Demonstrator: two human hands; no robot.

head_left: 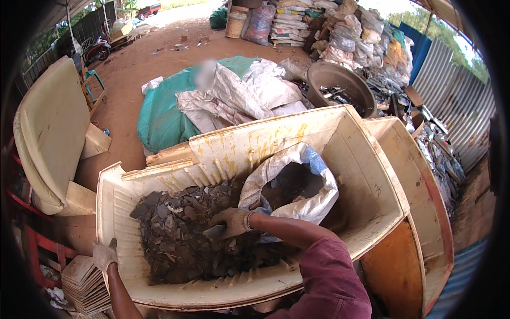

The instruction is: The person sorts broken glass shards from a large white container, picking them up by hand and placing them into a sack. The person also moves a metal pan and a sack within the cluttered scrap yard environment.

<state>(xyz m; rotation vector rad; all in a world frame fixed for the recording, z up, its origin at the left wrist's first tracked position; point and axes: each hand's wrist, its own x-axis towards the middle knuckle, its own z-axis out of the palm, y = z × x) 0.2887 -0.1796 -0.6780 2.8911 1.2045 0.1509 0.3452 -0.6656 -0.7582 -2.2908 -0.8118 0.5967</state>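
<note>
A big cream-coloured plastic shell [366,175] lies open like a trough. A heap of dark flat scrap pieces [175,228] fills its left half. An open white woven sack [297,181] stands in its right half. My right hand [229,222], in a worn glove, is closed on a dark flat scrap piece at the heap's right edge, beside the sack's mouth. My left hand [104,255], also gloved, grips the shell's near left rim.
A second cream shell [425,212] leans at the right. Behind are filled white and green sacks [212,101], a round metal basin of scrap [342,87], stacked bags, and a corrugated fence [457,101]. A cream panel [50,133] stands left; stacked tiles [85,284] sit below.
</note>
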